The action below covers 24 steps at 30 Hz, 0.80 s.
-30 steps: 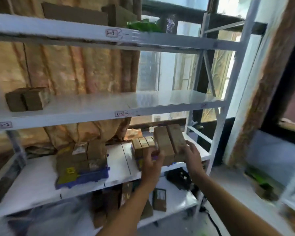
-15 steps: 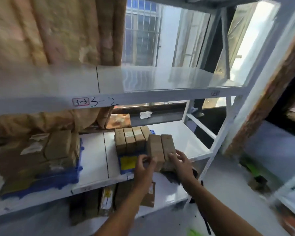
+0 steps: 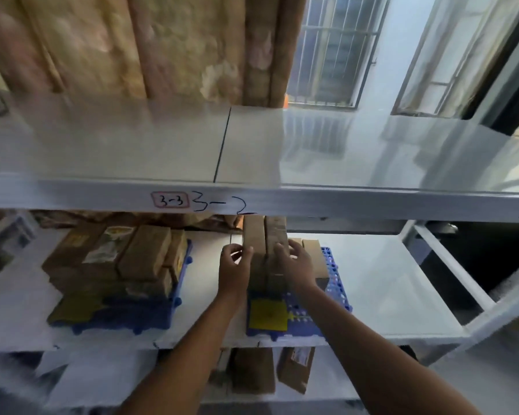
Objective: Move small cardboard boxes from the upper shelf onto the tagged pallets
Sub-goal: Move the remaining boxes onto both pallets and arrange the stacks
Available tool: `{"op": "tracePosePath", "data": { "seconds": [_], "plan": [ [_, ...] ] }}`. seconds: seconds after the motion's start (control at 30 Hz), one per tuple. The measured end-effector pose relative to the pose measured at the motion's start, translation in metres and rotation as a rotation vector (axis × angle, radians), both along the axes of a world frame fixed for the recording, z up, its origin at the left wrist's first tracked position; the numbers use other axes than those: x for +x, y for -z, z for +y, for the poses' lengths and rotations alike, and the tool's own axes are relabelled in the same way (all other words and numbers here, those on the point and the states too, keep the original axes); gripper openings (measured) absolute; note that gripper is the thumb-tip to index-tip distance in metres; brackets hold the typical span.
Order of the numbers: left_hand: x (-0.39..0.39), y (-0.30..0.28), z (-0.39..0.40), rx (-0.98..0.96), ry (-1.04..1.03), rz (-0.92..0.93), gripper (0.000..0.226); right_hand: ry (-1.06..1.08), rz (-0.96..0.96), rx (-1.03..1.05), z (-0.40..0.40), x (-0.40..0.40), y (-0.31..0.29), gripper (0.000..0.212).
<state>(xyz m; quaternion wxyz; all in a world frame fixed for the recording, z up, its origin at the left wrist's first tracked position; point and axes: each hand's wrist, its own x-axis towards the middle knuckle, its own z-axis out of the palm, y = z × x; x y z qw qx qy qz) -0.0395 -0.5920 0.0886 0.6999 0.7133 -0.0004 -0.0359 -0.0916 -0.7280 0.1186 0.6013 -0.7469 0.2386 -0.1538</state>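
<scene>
Both hands have pushed the pair of long brown cardboard boxes (image 3: 264,250) forward since half a second ago: then the boxes were at the near edge of the blue plastic pallet (image 3: 333,298), now they sit further in, on top of the row of boxes already on it. Camera also moved closer and lower; the shelf edge with the red-framed "3-3" label (image 3: 170,201) and handwritten "3-2" now runs across mid-frame.

Left hand (image 3: 234,268): fingers curled against the left side face of the left box, thumb near its top edge. Closed on the box, narrow grip. Right hand (image 3: 297,263): fingers spread over the top and right side of the right box, pressing it against the left one. Both boxes are clamped side by side between the two hands, long axis pointing away from the camera.

Pallet has a square yellow tag (image 3: 267,314) on its near left corner, uncovered. One end of a smaller brown box (image 3: 311,247) shows just right of the right hand, on the same pallet.

Second blue pallet (image 3: 126,317) to the left on the same white metal shelf (image 3: 387,289), well apart, stacked with brown boxes; blurred, labels unreadable. More cardboard boxes (image 3: 253,372) stand on the shelf below.
</scene>
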Motion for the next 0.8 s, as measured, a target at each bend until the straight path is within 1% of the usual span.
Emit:
{"op": "tracePosePath", "data": {
  "seconds": [0.07,0.17,0.27,0.37,0.47,0.57,0.63,0.7,0.8],
  "plan": [
    [0.006,0.003,-0.006,0.047,-0.011,0.017,0.021,0.019,0.038,-0.055,-0.004,0.011,0.007,0.042],
    [0.008,0.012,-0.014,0.127,0.030,0.042,0.021,0.038,0.091,-0.095,-0.010,0.017,0.017,0.043],
    [0.011,0.019,-0.017,0.132,0.076,0.056,0.025,0.066,0.120,-0.127,-0.016,0.019,0.024,0.043],
    [0.015,0.021,-0.016,0.147,0.118,0.053,0.029,0.055,0.136,-0.110,-0.018,0.019,0.027,0.046],
    [0.016,0.021,-0.014,0.156,0.138,0.042,0.028,0.033,0.141,-0.089,-0.015,0.016,0.024,0.055],
    [0.017,0.019,-0.010,0.180,0.154,0.032,0.030,0.063,0.179,-0.142,-0.012,0.008,0.017,0.067],
    [0.017,0.014,-0.006,0.220,0.149,0.015,0.033,0.070,0.195,-0.199,-0.010,0.001,0.010,0.067],
    [0.015,0.005,0.002,0.267,0.142,-0.012,0.042,0.071,0.209,-0.292,-0.009,-0.010,-0.003,0.062],
    [0.007,-0.018,0.023,0.383,0.157,-0.084,0.051,0.043,0.233,-0.398,0.000,-0.027,-0.030,0.057]
  ]
}}
